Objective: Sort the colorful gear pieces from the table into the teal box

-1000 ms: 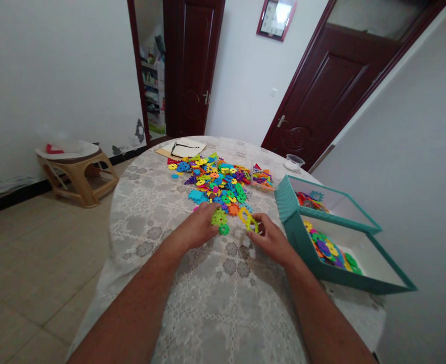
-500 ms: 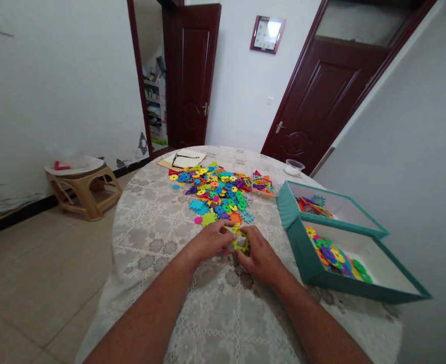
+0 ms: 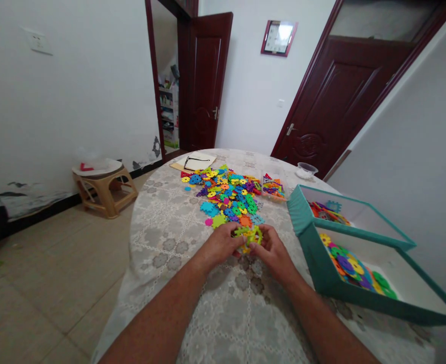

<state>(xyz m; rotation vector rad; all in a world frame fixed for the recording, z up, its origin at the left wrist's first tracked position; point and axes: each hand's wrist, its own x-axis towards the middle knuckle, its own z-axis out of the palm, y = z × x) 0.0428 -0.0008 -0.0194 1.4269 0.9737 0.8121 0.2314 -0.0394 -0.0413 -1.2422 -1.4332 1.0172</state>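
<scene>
Lace-covered table [image 3: 223,313] beneath both hands; teal box [image 3: 314,263] just right of right hand [image 3: 274,253]; pile of coloured pieces [image 3: 226,194] just beyond fingertips; left hand [image 3: 219,245] and right pinching yellow-green pieces [image 3: 249,236] between them

My left grip [image 3: 221,246] and right grip [image 3: 274,253] cover most of the yellow-green toy pieces [image 3: 249,235], so I cannot tell how they join. The teal box [image 3: 312,260] runs off the right edge. The clock [image 3: 278,38] face is too small to read.
</scene>
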